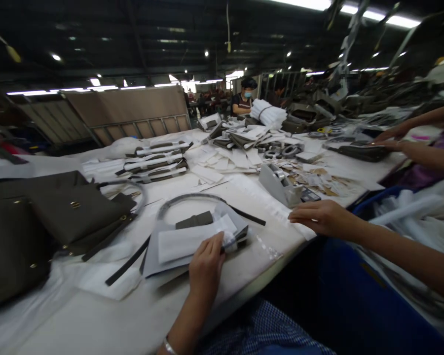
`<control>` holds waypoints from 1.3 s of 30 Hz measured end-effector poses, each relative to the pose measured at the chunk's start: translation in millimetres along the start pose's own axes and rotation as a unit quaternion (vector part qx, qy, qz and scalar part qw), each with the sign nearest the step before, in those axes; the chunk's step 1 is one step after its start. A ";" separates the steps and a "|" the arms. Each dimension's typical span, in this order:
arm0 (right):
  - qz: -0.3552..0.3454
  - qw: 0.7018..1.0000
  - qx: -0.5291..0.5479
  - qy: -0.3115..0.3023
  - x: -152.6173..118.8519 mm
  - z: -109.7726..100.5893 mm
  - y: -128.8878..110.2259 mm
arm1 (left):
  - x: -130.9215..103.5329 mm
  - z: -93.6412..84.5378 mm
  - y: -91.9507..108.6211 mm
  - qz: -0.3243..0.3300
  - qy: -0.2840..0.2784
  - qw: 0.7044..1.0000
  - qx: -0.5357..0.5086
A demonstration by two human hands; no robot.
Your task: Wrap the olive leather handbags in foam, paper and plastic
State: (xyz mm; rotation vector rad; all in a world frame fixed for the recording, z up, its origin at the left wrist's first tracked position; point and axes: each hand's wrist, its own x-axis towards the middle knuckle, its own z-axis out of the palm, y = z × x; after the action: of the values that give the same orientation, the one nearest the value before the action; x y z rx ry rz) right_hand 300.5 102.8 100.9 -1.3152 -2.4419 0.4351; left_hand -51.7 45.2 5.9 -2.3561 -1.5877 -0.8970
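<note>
A flat bag (pixel 151 256) in grey wrapping lies on the table before me, its wrapped handle (pixel 187 197) arching up behind it and dark straps sticking out. On top of it rests a white foam sheet (pixel 185 241). My left hand (pixel 206 261) is closed on the bag's near right edge, thumb side over the foam. Beside the grey tape dispenser (pixel 279 185), my right hand (pixel 320 218) reaches to the table's front edge with its fingers pressed together. Some whitish material shows under its fingertips; whether the fingers grip it is unclear.
Dark olive bags (pixel 18 231) stand at left. Wrapped handles (pixel 159 160) are stacked behind. Paper slips, tape rolls (pixel 290 150) and a foam bundle (pixel 268 114) lie farther back. A blue bin (pixel 355 291) stands at right, below a co-worker's arms (pixel 418 143).
</note>
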 end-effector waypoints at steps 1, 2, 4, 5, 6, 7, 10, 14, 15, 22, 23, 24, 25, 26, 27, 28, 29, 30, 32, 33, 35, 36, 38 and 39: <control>-0.032 0.999 0.004 -0.031 9.7 1.0 -16.8 | 0.7 -1.3 1.3 -0.007 -0.006 1.000 -0.010; -0.071 0.996 0.004 -0.058 20.4 3.3 -33.1 | 1.3 -2.1 2.2 -0.013 -0.010 1.000 -0.020; -0.163 0.981 -0.006 -0.104 43.8 10.5 -62.7 | 2.4 -2.6 3.0 -0.022 -0.015 0.999 -0.034; -0.210 0.970 -0.014 -0.121 56.3 14.9 -75.1 | 2.9 -2.5 3.2 -0.026 -0.016 0.999 -0.037; -0.252 0.958 -0.024 -0.132 69.2 19.5 -85.7 | 3.4 -2.3 3.3 -0.030 -0.016 0.999 -0.040; -0.286 0.947 -0.038 -0.141 82.2 23.9 -94.3 | 3.7 -2.1 3.5 -0.032 -0.015 0.998 -0.042; -0.343 0.919 -0.090 -0.170 119.6 35.3 -110.1 | 4.6 -1.8 4.3 -0.035 -0.012 0.998 -0.047; -0.353 0.894 -0.144 -0.235 155.9 48.1 -117.9 | 5.2 -1.0 4.6 -0.043 -0.003 0.998 -0.052; -0.349 0.889 -0.156 -0.252 162.0 51.7 -118.7 | 5.3 -0.6 4.5 -0.045 -0.002 0.998 -0.053; -0.327 0.854 -0.254 -0.315 187.9 74.5 -129.5 | 4.8 3.8 2.7 -0.044 0.002 0.998 -0.051; -0.323 0.847 -0.273 -0.321 190.7 76.6 -133.1 | 4.4 4.8 2.4 -0.040 0.004 0.998 -0.049; -0.321 0.839 -0.290 -0.330 193.6 78.5 -137.0 | 4.0 5.8 2.1 -0.035 0.007 0.998 -0.049; -0.321 0.830 -0.305 -0.339 196.6 80.2 -140.8 | 3.6 6.8 1.8 -0.032 0.010 0.998 -0.050; -0.322 0.822 -0.317 -0.348 199.6 81.6 -144.4 | 3.1 7.5 1.5 -0.030 0.014 0.998 -0.053; -0.322 0.817 -0.324 -0.352 202.8 82.8 -147.3 | 2.8 8.0 1.3 -0.028 0.019 0.998 -0.058; -0.319 0.816 -0.327 -0.354 206.1 83.6 -149.5 | 2.5 8.1 1.2 -0.028 0.024 0.997 -0.062; -0.316 0.820 -0.322 -0.352 209.5 84.2 -150.9 | 2.4 8.0 1.2 -0.026 0.028 0.997 -0.065; -0.311 0.826 -0.315 -0.348 213.0 84.5 -151.6 | 2.4 7.8 1.3 -0.023 0.032 0.997 -0.066; -0.301 0.835 -0.306 -0.343 220.4 84.6 -150.6 | 2.8 7.4 1.6 -0.018 0.038 0.997 -0.063; -0.298 0.836 -0.306 -0.345 224.3 84.5 -149.0 | 3.1 7.6 1.7 -0.017 0.041 0.997 -0.058; -0.286 0.834 -0.309 -0.357 232.5 85.1 -143.8 | 3.3 8.8 1.4 -0.020 0.043 0.998 -0.048; -0.276 0.837 -0.302 -0.364 236.8 85.8 -140.2 | 3.3 9.8 1.0 -0.022 0.043 0.998 -0.042; -0.249 0.854 -0.274 -0.366 245.4 88.0 -131.4 | 2.9 12.1 -0.2 -0.019 0.041 0.998 -0.031; -0.236 0.864 -0.259 -0.362 249.6 89.1 -126.5 | 2.5 13.1 -0.8 -0.016 0.042 0.999 -0.026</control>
State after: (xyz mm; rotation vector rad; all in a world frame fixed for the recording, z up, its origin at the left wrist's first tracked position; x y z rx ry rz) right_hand 39.5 236.9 109.4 -0.6942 -3.5794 0.1429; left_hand -46.7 53.4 -3.5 -2.2995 -1.5933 -1.0430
